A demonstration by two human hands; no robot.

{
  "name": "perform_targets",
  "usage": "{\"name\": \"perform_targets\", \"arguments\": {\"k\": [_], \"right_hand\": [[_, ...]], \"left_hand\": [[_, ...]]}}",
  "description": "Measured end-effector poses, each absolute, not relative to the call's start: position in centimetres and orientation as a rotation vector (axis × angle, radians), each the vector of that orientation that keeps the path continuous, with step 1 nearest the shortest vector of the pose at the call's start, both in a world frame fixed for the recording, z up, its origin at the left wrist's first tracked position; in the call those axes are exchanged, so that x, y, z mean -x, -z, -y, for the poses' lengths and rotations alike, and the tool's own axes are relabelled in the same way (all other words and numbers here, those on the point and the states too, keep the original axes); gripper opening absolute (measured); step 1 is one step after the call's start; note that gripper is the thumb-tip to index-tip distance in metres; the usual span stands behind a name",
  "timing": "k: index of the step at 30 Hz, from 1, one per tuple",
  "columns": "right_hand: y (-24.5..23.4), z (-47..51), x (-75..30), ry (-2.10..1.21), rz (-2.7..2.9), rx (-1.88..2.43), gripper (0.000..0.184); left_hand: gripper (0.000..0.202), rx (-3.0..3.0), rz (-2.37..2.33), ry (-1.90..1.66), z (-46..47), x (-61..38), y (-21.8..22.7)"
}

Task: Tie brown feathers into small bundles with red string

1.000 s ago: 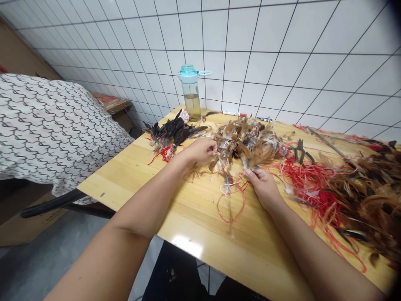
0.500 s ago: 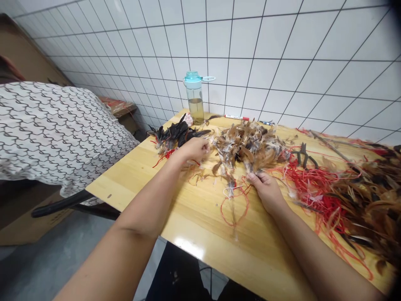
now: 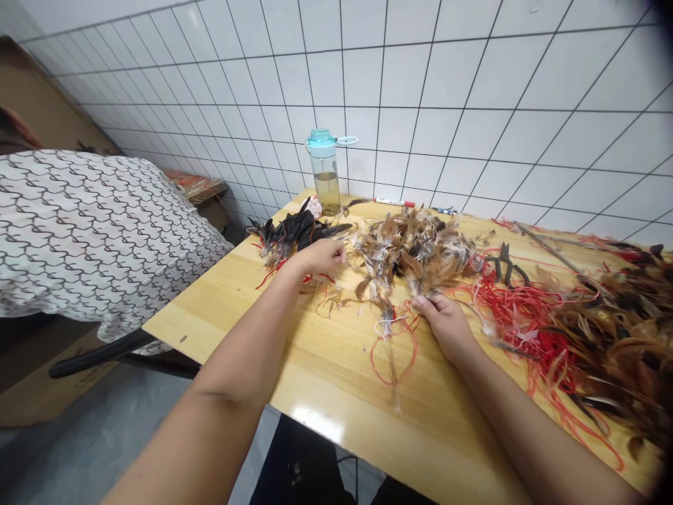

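Observation:
My left hand (image 3: 327, 258) is closed, its fingers curled above the table beside a bundle of black feathers (image 3: 297, 230). Whatever it may hold is hidden or too thin to make out. My right hand (image 3: 446, 319) pinches the lower end of a tuft of brown feathers (image 3: 432, 272) between thumb and fingers. That tuft lies at the front of a loose pile of brown and whitish feathers (image 3: 392, 242), which spreads between the hands. Left of my right hand, a loop of red string (image 3: 372, 361) lies on the wood around a thin stem.
Red string (image 3: 526, 305) lies tangled at right, near black-handled pliers (image 3: 505, 266) and a larger heap of brown feathers (image 3: 625, 337). A water bottle (image 3: 327, 186) and a red-capped marker (image 3: 393, 202) stand and lie by the tiled wall. At left is a person in patterned cloth (image 3: 99, 231).
The view has tilted slightly, so the bottle and wall sit a little lower. Both hands keep nearly the same places and the same closed grips.

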State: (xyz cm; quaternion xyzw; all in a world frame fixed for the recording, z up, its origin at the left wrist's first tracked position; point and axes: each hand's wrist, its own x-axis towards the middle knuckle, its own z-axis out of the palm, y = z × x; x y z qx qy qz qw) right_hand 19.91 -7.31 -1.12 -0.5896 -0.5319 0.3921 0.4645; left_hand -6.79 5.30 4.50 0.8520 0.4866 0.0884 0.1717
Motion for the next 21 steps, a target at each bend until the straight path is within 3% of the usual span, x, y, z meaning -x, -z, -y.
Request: {"name": "perform_targets", "arguments": {"k": [8, 17, 21], "right_hand": [[1.2, 7.4, -19.8, -0.931, 1.344, 1.468, 0.047], [1.3, 7.4, -19.6, -0.912, 1.366, 1.468, 0.046], [1.0, 7.4, -19.6, -0.921, 1.357, 1.479, 0.044]], "left_hand": [[0.019, -2.266, -1.294, -0.52, -5.6, 6.4, -3.7], [0.026, -2.353, -1.262, -0.265, -5.7, 5.2, -2.0], [0.019, -2.484, -1.256, -0.236, -5.9, 5.0, -1.9]]}}
